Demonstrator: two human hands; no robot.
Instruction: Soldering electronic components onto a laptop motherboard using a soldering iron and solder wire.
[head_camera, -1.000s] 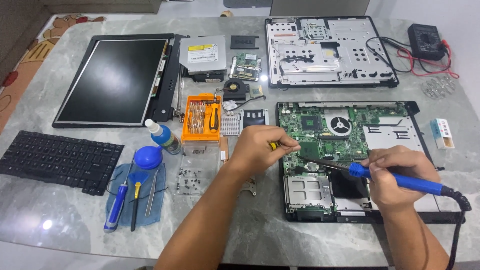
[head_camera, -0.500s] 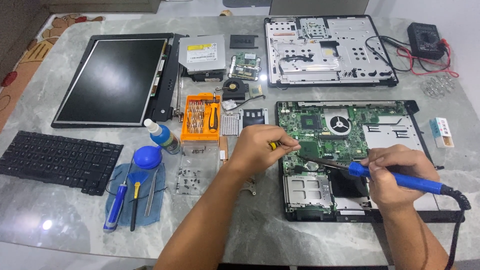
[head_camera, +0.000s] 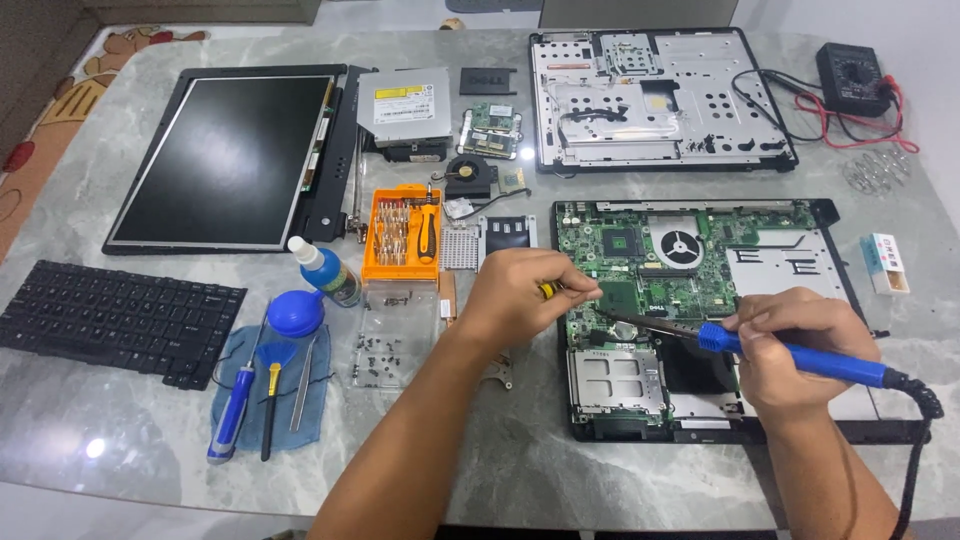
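A stripped laptop base with a green motherboard (head_camera: 700, 260) lies on the marble table, right of centre. My right hand (head_camera: 790, 345) grips a blue-handled soldering iron (head_camera: 800, 358), whose dark tip reaches left to the board near its left edge. My left hand (head_camera: 520, 295) is closed on a small tool with a yellow end (head_camera: 547, 291), held at the same spot on the board. The iron's black cord (head_camera: 915, 440) runs off at the lower right.
A laptop screen panel (head_camera: 220, 160), a black keyboard (head_camera: 110, 320), an optical drive (head_camera: 405, 105), an orange screwdriver bit case (head_camera: 400, 235), a metal chassis cover (head_camera: 650, 95) and a multimeter (head_camera: 855, 75) lie around. A blue cloth (head_camera: 270, 385) carries hand tools. Loose screws (head_camera: 385, 350) sit beside it.
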